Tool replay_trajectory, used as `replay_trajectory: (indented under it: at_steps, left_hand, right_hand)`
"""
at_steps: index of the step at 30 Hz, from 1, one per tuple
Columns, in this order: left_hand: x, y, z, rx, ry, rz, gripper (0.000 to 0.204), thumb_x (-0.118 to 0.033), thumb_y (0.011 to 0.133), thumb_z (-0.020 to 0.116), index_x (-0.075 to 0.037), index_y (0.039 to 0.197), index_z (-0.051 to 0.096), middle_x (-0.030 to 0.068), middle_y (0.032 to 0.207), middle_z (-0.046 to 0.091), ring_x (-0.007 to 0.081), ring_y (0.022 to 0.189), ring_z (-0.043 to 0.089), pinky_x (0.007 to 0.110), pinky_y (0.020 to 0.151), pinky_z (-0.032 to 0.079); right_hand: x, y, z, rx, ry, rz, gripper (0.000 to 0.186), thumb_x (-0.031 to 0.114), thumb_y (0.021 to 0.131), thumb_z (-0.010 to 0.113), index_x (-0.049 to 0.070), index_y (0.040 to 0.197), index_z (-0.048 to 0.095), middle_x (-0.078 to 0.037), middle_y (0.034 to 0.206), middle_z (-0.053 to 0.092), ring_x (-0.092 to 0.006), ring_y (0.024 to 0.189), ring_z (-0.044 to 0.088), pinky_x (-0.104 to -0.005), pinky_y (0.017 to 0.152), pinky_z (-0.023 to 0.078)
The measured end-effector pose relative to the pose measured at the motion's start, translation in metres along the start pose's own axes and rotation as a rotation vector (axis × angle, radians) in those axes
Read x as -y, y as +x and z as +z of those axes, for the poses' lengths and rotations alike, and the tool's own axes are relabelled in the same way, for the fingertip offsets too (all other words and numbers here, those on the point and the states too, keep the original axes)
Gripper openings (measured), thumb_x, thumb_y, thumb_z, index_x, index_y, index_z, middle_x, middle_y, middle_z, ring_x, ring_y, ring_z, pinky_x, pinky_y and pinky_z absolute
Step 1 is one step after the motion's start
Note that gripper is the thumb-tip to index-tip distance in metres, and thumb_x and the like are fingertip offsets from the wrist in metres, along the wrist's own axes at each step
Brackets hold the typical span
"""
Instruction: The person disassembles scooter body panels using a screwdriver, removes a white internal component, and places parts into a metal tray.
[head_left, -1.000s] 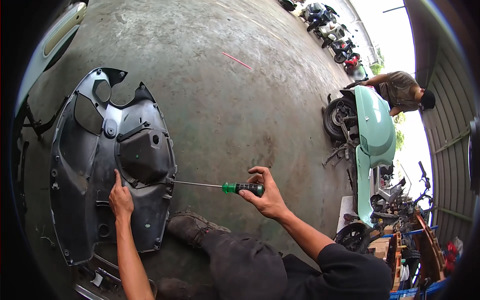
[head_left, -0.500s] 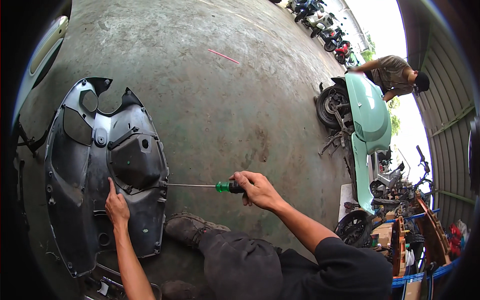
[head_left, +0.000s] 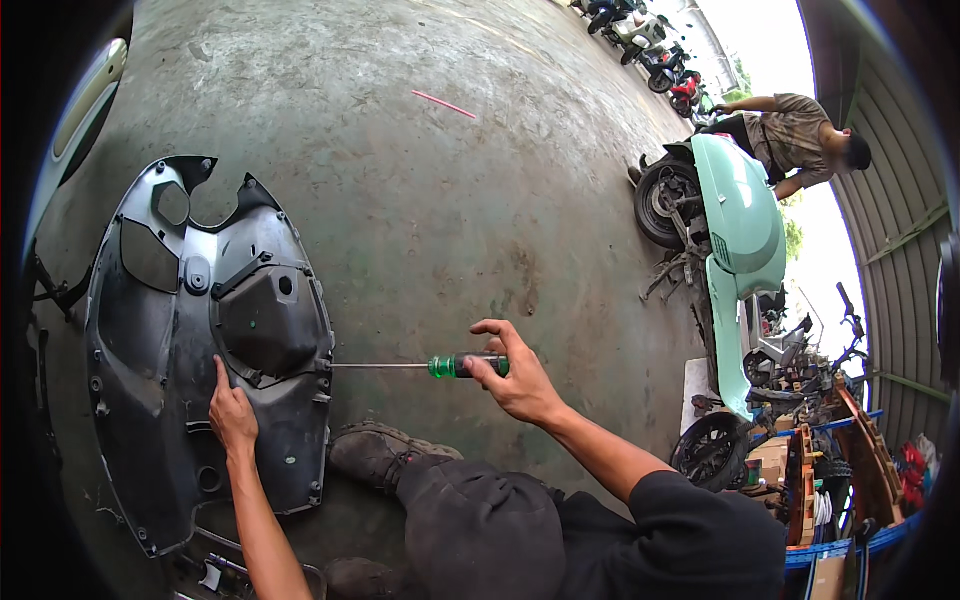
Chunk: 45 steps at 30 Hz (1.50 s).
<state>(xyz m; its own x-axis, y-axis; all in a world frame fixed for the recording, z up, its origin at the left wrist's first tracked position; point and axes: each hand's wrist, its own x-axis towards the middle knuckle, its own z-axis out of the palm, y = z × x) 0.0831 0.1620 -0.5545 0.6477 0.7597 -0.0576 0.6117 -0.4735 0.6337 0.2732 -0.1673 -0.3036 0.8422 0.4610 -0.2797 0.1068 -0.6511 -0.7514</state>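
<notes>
A black moulded scooter body panel (head_left: 160,320), inner side up, lies on the floor to my left, with bosses along its edge and several openings. My left hand (head_left: 233,410) rests on its lower middle, index finger extended and other fingers loosely bent, holding nothing. My right hand (head_left: 515,380) grips the green-and-black handle of a screwdriver (head_left: 440,366), with the index finger raised off it. The long shaft runs level to the panel's right edge; exactly what the tip engages is too small to tell.
Another person (head_left: 790,135) bends over a mint-green scooter (head_left: 740,225) at the right. Parked scooters (head_left: 635,35) line the far right. A loose wheel (head_left: 712,450) and racks of parts (head_left: 848,450) sit lower right. A pink strip (head_left: 443,103) lies ahead on the floor; my boot (head_left: 365,450) is beside the panel.
My right hand has turned around the handle, closing over it and then lifting its index finger again. The view has shifted slightly. The other person's arms and head have moved a little.
</notes>
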Motion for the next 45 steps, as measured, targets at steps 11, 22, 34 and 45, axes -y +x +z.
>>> replay_trajectory:
  at_steps: [11, 22, 34, 45]
  left_hand:
    - [-0.002, 0.000, -0.002, 0.010, -0.006, 0.003, 0.062, -0.015, 0.090, 0.042, -0.013, 0.152, 0.041, 0.0298, 0.101, 0.066, 0.0474, 0.090, 0.063, 0.055, 0.080, 0.044]
    - [0.006, 0.000, -0.002, -0.005, 0.009, 0.004, 0.062, -0.014, 0.090, 0.042, -0.014, 0.152, 0.041, 0.0299, 0.097, 0.065, 0.0472, 0.087, 0.063, 0.056, 0.079, 0.043]
    - [0.006, 0.000, -0.003, -0.013, 0.009, 0.001, 0.062, -0.014, 0.089, 0.042, -0.014, 0.152, 0.041, 0.0304, 0.092, 0.065, 0.0468, 0.080, 0.062, 0.055, 0.075, 0.043]
    - [-0.007, 0.001, -0.011, 0.070, -0.034, -0.094, 0.059, -0.010, 0.090, 0.041, -0.009, 0.149, 0.046, 0.0191, 0.083, 0.066, 0.0337, 0.070, 0.061, 0.045, 0.070, 0.047]
  right_hand:
    - [-0.010, -0.004, 0.004, -0.075, 0.230, -0.110, 0.046, 0.041, 0.097, 0.065, 0.002, 0.121, 0.055, -0.013, 0.096, 0.064, -0.0167, 0.065, 0.064, -0.0290, 0.065, 0.055]
    - [-0.009, 0.001, -0.001, 0.078, 0.104, 0.123, 0.044, 0.034, 0.097, 0.066, 0.006, 0.123, 0.045, -0.010, 0.092, 0.061, -0.0142, 0.070, 0.061, -0.0314, 0.051, 0.048]
    - [0.011, 0.009, -0.012, 0.293, -0.050, 0.407, 0.038, 0.033, 0.099, 0.061, 0.003, 0.118, 0.049, -0.007, 0.079, 0.058, -0.0126, 0.069, 0.061, -0.0299, 0.062, 0.053]
    - [-0.003, 0.011, -0.016, 0.201, -0.064, 0.227, 0.047, 0.037, 0.093, 0.069, 0.004, 0.119, 0.050, -0.011, 0.088, 0.063, -0.0185, 0.079, 0.061, -0.0361, 0.074, 0.051]
